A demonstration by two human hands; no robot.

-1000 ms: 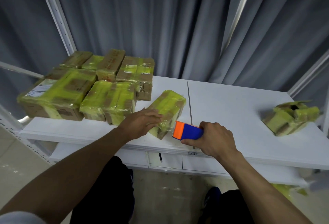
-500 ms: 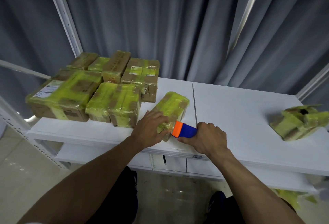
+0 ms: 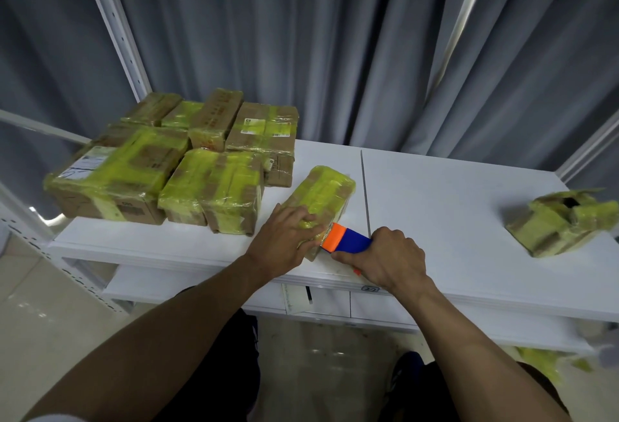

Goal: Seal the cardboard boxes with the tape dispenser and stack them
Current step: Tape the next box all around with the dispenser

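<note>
The white table (image 3: pixel 452 220) carries a cluster of taped boxes (image 3: pixel 214 183) at its left end and a crumpled box (image 3: pixel 562 224) by the right edge. Near the middle of the front edge lies one yellow-wrapped box (image 3: pixel 321 193). The left hand (image 3: pixel 284 237) presses flat on it, and the right hand (image 3: pixel 388 260) grips the tape dispenser (image 3: pixel 345 240) against its near end.

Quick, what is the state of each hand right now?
Left hand: open, pressing on the small taped box.
Right hand: grips the blue and orange tape dispenser.
</note>
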